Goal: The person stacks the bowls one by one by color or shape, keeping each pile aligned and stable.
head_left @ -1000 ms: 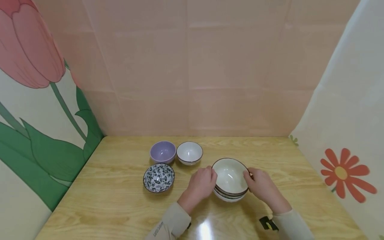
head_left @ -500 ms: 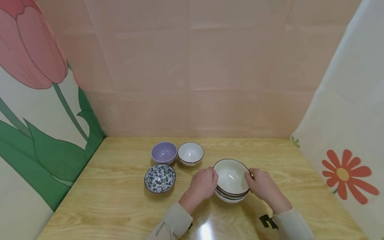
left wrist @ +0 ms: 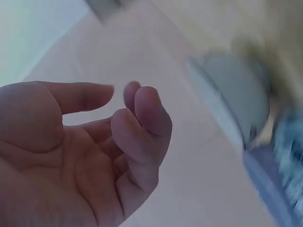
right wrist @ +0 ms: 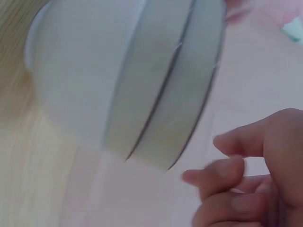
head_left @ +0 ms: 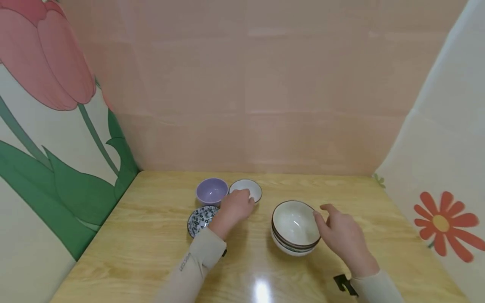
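A stack of nested bowls (head_left: 295, 225), cream on top with dark rims, stands right of centre on the table. Just off its right rim is my right hand (head_left: 344, 233), fingers loosely bent and holding nothing; the right wrist view shows a gap between fingertips and stack (right wrist: 94, 80). My left hand (head_left: 234, 208) hovers near a small white bowl (head_left: 246, 185), partly covering it in the head view. In the left wrist view its fingers are relaxed around nothing. A purple bowl (head_left: 212, 191) and a dark floral-patterned bowl (head_left: 198, 221), partly behind the left forearm, are close by.
The bowls stand on a wood-grain table (head_left: 151, 235). A pinkish cloth backdrop (head_left: 242, 92) rises behind it. Floral printed cloths flank the left and right sides. The left wrist view is blurred.
Both hands have let go of the bowl stack. My left hand has moved left and away toward the small white bowl; my right hand has backed slightly right. The stack stays in place.
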Motion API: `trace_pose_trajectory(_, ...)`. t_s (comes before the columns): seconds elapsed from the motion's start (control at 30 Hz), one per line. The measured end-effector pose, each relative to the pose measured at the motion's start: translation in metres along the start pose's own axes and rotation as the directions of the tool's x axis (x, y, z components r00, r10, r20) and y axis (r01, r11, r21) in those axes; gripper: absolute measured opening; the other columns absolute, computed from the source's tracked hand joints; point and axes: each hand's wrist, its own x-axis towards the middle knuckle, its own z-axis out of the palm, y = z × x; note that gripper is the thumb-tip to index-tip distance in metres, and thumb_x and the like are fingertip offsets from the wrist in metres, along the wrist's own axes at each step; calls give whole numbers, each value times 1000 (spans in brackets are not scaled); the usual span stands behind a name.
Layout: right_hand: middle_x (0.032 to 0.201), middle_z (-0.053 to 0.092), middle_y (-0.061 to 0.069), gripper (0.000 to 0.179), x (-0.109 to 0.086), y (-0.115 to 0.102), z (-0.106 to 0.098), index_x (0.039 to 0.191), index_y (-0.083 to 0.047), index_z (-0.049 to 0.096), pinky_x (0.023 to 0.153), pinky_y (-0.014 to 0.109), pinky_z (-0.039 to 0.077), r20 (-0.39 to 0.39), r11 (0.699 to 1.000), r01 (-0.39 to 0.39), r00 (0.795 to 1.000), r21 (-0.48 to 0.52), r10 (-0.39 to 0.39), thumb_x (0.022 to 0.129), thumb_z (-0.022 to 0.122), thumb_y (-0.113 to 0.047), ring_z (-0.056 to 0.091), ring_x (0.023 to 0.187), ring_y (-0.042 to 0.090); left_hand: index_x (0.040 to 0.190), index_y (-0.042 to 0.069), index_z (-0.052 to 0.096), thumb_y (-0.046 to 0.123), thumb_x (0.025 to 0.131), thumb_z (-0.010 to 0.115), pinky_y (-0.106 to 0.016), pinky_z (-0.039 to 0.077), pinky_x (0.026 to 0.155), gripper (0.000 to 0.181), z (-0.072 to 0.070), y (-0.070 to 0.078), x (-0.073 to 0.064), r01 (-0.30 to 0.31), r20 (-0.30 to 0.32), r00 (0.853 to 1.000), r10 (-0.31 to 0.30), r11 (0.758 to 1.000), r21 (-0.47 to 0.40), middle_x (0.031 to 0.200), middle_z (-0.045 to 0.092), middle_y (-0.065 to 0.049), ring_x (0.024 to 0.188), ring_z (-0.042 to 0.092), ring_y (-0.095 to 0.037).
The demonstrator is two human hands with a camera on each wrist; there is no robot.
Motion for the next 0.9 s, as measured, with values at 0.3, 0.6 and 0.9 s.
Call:
trace_pose_trajectory(0.3, 55, 36, -23, 11, -26, -52, 13, 99, -12, 71, 43, 18, 28, -237, 926, 378, 901, 22, -362, 87, 71, -13, 29, 45, -7, 93, 5, 64, 11, 96, 53, -41, 53, 77, 13, -18, -18, 52, 93, 43, 995, -94, 995, 30, 94, 65, -9, 84, 59, -23)
trace_pose_trajectory(0.6, 61, 43, -23, 11, -36, -90, 41, 102, -14, 70, 50, 16, 37, 93, 831, 504, 839, 234, -535, 94, 64, -10, 39, 54, -8, 118, 3, 63, 7, 94, 56, -43, 50, 93, 26, 1, -35, 80, 112, 68, 991, -118, 991, 75, 116, 66, -12, 105, 61, -25)
trace_pose_trajectory(0.9, 85, 65, -11, 13, -36, -97, 75, 104, -10, 69, 65, 18, 49, 237, 791, 548, 758, 274, -607, 93, 63, -7, 53, 72, -5, 102, 6, 66, 6, 93, 59, -45, 52, 87, 12, 21, -40, 92, 164, 98, 980, -175, 980, 113, 103, 67, -10, 95, 62, -24)
